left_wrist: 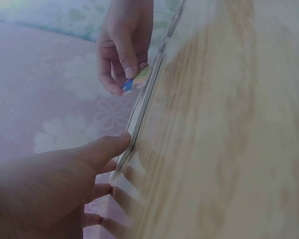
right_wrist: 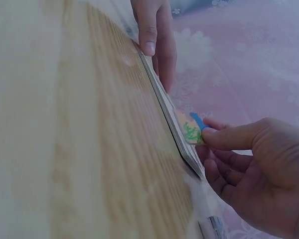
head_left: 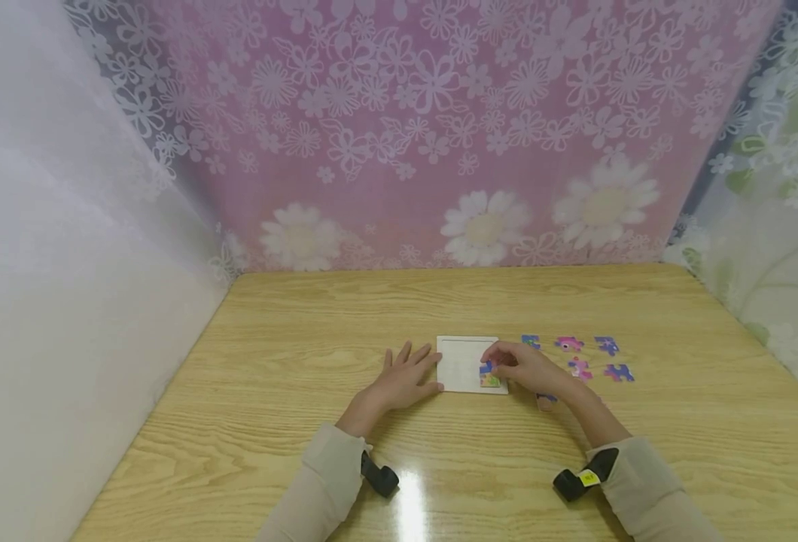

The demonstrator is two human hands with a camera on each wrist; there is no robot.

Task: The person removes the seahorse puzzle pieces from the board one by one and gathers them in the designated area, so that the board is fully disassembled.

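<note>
A flat white puzzle tray with a raised border lies on the table. Between thumb and fingers my right hand pinches a puzzle piece over the tray's near right corner. Blue, peach and green show on that piece in the right wrist view, where it is tilted up from the tray. Along the tray's left edge rests my left hand, its fingers spread and fairly straight. In the left wrist view the left thumb lies on the tray edge.
Loose puzzle pieces lie right of the tray, among them a pink one, a purple one and a blue-purple one. Another piece lies partly hidden by the right forearm. A floral curtain borders the wooden table.
</note>
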